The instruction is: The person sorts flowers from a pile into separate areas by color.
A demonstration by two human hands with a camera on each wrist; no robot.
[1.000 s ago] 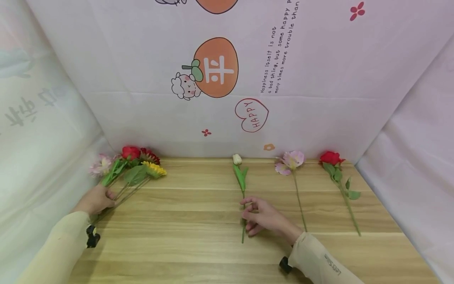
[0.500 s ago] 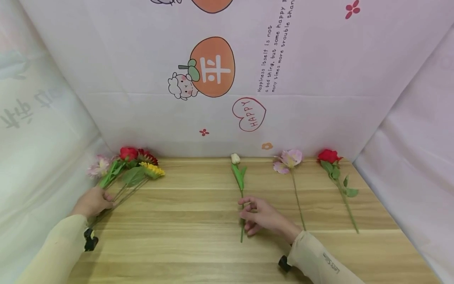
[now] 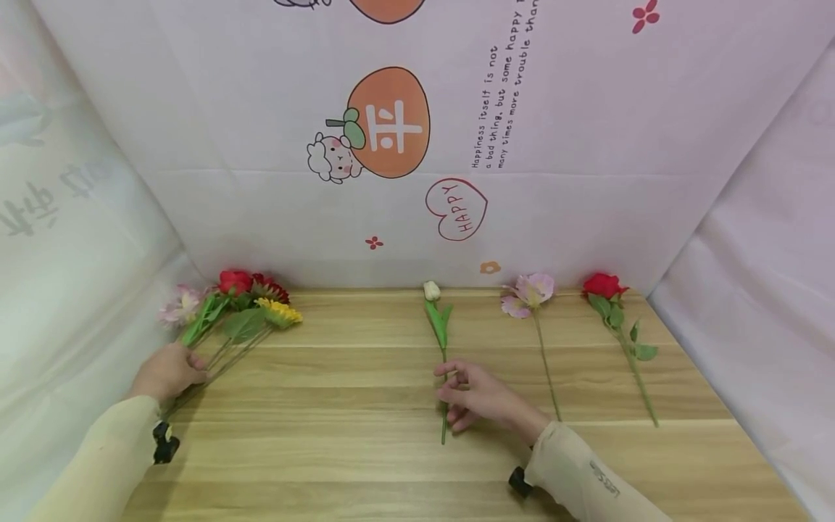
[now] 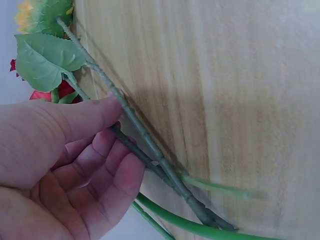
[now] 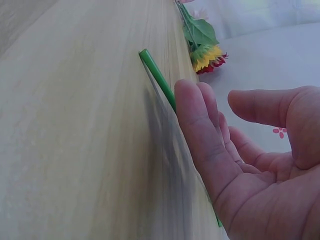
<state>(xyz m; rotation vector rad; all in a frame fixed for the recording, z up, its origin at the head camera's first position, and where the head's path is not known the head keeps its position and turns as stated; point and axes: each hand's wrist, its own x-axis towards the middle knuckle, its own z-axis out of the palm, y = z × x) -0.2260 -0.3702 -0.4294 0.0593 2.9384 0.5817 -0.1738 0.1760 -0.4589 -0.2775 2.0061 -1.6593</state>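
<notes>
1. Left hand [image 3: 166, 371], left of the tulip [image 3: 438, 328], pinched the bunch [image 3: 244, 326].
2. Right hand [image 3: 475, 395] lay over the tulip, fingers loose, gripping nothing.
3. Neither hand visibly shifted; tulip remained on table [image 3: 326, 449], unlifted.

Your left grip [image 3: 167, 371]: thumb and curled fingers pinching.
Your right grip [image 3: 475, 395]: fingers loosely bent, thumb set apart.
Your arms [image 3: 94, 457]: extended forward, well apart.
</notes>
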